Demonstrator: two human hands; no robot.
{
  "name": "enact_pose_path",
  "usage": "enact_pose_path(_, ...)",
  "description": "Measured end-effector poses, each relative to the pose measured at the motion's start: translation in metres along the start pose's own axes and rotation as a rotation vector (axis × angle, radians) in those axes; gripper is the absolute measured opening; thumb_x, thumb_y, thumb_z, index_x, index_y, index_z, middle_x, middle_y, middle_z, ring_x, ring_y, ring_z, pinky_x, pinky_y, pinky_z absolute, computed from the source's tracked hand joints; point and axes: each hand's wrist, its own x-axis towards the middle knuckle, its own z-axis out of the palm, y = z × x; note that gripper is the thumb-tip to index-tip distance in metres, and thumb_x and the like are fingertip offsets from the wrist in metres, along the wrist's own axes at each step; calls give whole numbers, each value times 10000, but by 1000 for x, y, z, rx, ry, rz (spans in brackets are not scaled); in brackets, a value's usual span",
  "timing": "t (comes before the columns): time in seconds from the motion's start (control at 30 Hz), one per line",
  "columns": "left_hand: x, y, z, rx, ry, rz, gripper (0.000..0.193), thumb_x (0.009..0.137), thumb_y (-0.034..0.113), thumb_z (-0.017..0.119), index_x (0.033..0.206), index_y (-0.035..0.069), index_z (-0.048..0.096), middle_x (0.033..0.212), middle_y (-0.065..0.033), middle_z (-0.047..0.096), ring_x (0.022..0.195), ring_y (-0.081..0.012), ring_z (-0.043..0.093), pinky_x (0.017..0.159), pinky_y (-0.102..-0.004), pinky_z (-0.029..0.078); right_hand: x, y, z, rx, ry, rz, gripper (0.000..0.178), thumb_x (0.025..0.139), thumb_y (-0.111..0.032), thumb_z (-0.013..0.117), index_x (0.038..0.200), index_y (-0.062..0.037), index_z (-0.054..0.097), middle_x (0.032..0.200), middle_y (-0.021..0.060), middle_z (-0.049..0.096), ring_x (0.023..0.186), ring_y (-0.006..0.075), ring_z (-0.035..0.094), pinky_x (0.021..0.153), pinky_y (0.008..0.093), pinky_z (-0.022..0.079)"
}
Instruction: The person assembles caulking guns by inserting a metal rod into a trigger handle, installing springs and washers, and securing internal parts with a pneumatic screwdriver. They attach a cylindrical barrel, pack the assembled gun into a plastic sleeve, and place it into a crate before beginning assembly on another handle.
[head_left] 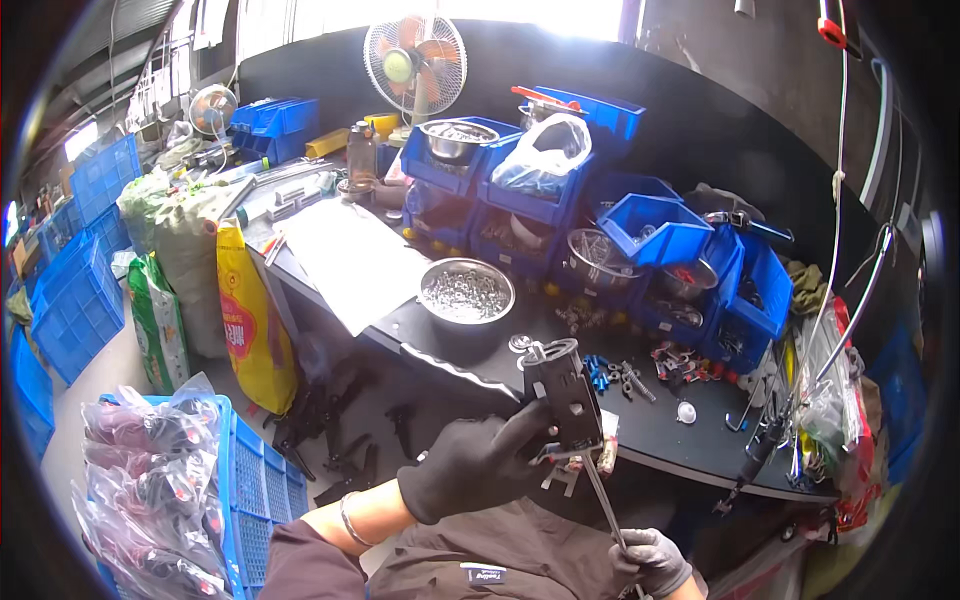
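Note:
In front of me, my left hand (475, 460), in a black glove, grips a black metal housing (562, 398) with silver fittings at its top. A wavy silver strip (460, 372) runs leftward from near this housing; whether the two are joined, I cannot tell. My right hand (652, 562), in a grey glove, is closed round a thin metal rod (603, 495) at the lower right. That rod slants up to the underside of the housing, where the contact between them is partly hidden.
On the black table, a steel bowl (466, 291) holds small metal parts, with blue fittings (600, 373) and springs to its right. Blue bins (655, 228) are stacked behind. A blue crate (262, 465) of bagged parts stands at left. Cords (838, 180) hang at right.

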Motion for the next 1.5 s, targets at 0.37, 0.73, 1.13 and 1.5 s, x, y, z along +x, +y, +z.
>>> enact_pose_path(0.37, -1, 5, -14, 4, 57, -4, 635, 785, 241, 763, 1322, 52, 483, 698, -53, 686, 565, -246, 671, 466, -363, 506, 0, 21, -32, 408, -326, 215, 369, 958, -150, 569, 1323, -110, 603, 608, -9, 373, 489, 91, 317, 477, 252, 277)
enact_pose_path(0.73, 5, 25, -37, -742, -545, -143, 489, 809, -15, 752, 1258, 17, 560, 1247, -125, 585, 1014, -178, 619, 941, -357, 474, 60, 3, -37, -1719, 559, -595, 85, 849, -76, 607, 916, -45, 650, 863, 152, 641, 790, 332, 628, 699, 410, 499)
enact_pose_path(1.13, -144, 4, 170, -552, -699, -481, 218, 964, 157, 531, 1136, 28, 563, 886, -128, 623, 794, -288, 623, 667, -390, 492, 192, 202, -169, -1338, 333, -174, 347, 855, -307, 523, 933, 2, 661, 950, 264, 671, 922, 428, 647, 828, 511, 506)
enact_pose_path(1.5, -128, -17, 185, -269, -859, -554, 274, 921, 207, 547, 1133, 37, 513, 953, -196, 654, 876, -389, 642, 720, -468, 501, 95, 47, -33, -630, 586, -486, 854, 731, -105, 730, 1457, 26, 299, 1437, 241, 343, 1257, 388, 477, 1039, 460, 444)
